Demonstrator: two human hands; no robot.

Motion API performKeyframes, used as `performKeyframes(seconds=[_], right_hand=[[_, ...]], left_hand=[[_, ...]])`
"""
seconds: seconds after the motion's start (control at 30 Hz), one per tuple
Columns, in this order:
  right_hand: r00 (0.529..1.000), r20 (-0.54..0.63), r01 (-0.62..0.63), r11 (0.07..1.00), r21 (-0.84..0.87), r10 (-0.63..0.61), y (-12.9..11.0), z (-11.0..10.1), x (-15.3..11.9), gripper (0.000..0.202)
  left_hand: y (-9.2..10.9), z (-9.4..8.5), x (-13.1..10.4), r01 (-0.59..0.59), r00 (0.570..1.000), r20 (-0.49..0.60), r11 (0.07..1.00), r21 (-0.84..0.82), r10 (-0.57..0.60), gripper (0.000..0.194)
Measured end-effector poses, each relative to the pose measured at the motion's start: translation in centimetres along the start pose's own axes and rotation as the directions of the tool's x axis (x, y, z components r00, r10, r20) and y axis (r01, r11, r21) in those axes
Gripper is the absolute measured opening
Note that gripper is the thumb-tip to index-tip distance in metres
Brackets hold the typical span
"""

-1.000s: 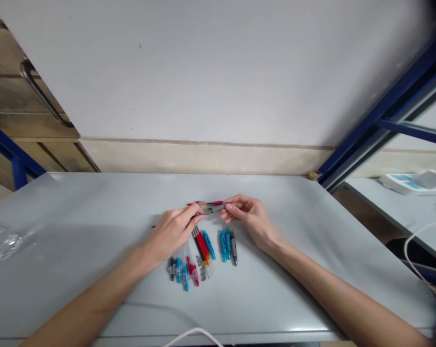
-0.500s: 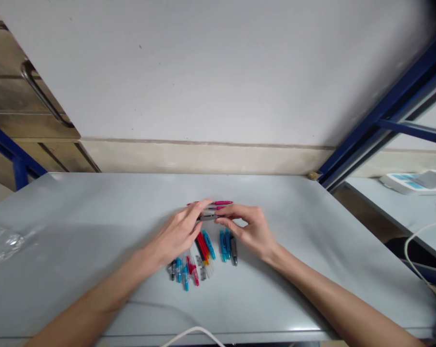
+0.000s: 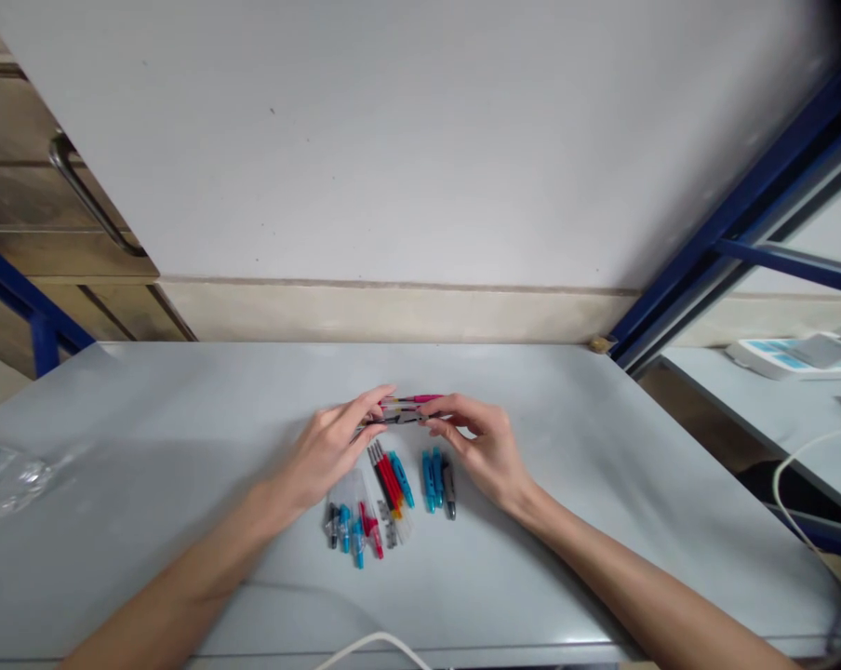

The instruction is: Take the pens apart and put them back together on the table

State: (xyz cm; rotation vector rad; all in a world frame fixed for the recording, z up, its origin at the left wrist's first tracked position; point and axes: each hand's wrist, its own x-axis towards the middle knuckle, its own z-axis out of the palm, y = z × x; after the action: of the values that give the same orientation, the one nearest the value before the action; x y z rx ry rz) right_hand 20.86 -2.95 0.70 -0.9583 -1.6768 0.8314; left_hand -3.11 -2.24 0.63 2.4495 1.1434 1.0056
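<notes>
Between my hands is a dark grey pen [image 3: 405, 419], lying level just above the table. My left hand [image 3: 340, 437] pinches its left end, and my right hand [image 3: 480, 442] pinches the right end. Behind it lie pink pens [image 3: 427, 398], partly covered by my fingers. Nearer to me are red refills [image 3: 391, 476] with a blue barrel [image 3: 401, 479] beside them. Several clear-bodied parts with black, blue and red ends [image 3: 357, 540] lie at the front left. Two blue barrels [image 3: 433, 479] and a grey one [image 3: 449, 489] rest below my right hand.
A crumpled clear plastic bag [image 3: 16, 479] lies at the left of the grey table [image 3: 553, 596]. A white cable [image 3: 382, 638] crosses the front edge. Blue metal posts stand either side; a white device [image 3: 797, 356] sits on the right-hand table.
My left hand has shifted a little left, away from my right hand, uncovering more of the pen parts and the metal tips of the red refills. The camera view has tilted slightly.
</notes>
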Motion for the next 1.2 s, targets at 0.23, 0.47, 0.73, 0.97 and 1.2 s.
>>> performKeyframes(seconds=[0.23, 0.47, 0.73, 0.97, 1.2], right_hand=[[0.991, 0.097, -0.085, 0.99, -0.112, 0.096, -0.3, 0.3, 0.1, 0.032], [0.97, 0.058, -0.237, 0.971, 0.015, 0.236, -0.1, 0.2, 0.6, 0.046], [0.965, 0.024, -0.261, 0.963, 0.072, 0.26, 0.0, 0.1, 0.7, 0.041], [0.962, 0.031, -0.273, 0.961, 0.036, 0.272, 0.2, -0.1, 0.9, 0.039], [0.946, 0.081, -0.311, 0.949, -0.054, 0.315, 0.6, -0.5, 1.2, 0.053]], left_hand=[[0.6, 0.2, 0.2, -0.201, 0.978, -0.039, 0.977, 0.067, 0.204, 0.045], [0.3, -0.1, 0.8, -0.281, 0.959, 0.025, 0.935, 0.217, 0.283, 0.053], [-0.5, -0.2, 1.0, -0.171, 0.983, -0.026, 0.957, 0.233, 0.182, 0.016], [-0.6, 0.1, 0.9, -0.121, 0.993, 0.01, 0.974, 0.194, 0.121, 0.013], [-0.5, 0.1, 1.1, -0.172, 0.985, -0.002, 0.972, 0.162, 0.175, 0.014]])
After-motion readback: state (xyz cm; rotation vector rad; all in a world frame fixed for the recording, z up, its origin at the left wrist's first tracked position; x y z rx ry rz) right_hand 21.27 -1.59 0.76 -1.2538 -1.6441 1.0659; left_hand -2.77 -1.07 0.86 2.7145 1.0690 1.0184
